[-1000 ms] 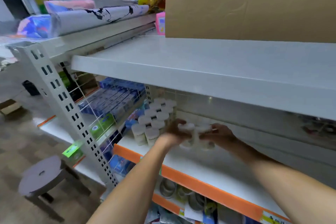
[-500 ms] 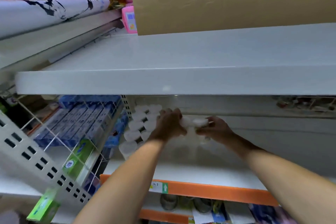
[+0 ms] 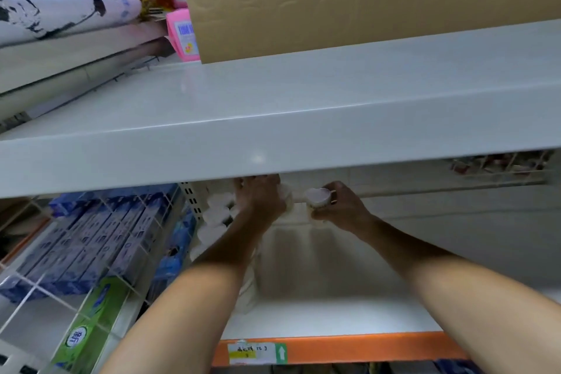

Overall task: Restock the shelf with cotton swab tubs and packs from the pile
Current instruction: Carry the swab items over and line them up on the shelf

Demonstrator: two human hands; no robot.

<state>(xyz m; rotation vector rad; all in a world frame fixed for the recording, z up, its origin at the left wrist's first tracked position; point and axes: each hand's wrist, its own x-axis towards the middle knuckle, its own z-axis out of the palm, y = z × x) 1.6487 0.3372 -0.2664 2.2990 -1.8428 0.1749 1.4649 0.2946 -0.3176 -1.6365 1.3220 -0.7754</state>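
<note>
- A person is reaching both bare arms deep under an overhanging grey upper shelf (image 3: 273, 118), towards the back of the white lower shelf (image 3: 334, 313) with the orange front edge.
- The right hand (image 3: 343, 206) is grasping a small cotton swab tub (image 3: 317, 197); the fingers are curling round its side, and its pale round lid is facing the camera.
- The tub is standing upright, its long axis roughly vertical, held just off or at the shelf floor; which of the two cannot be told.
- The left hand (image 3: 261, 197) is lying just to the left of that tub, with a second pale tub (image 3: 287, 196) partly hidden behind its fingers. Its grip appears to be closing on this tub, though the fingertips are cut off by the upper shelf.
- A block of already stocked tubs (image 3: 215, 209) is standing in rows immediately left of the left hand, beside the perforated upright.
- The free shelf space is lying to the right of those rows, so the left hand is nearer the block, and the right hand's tub likely belongs beside it.
</note>
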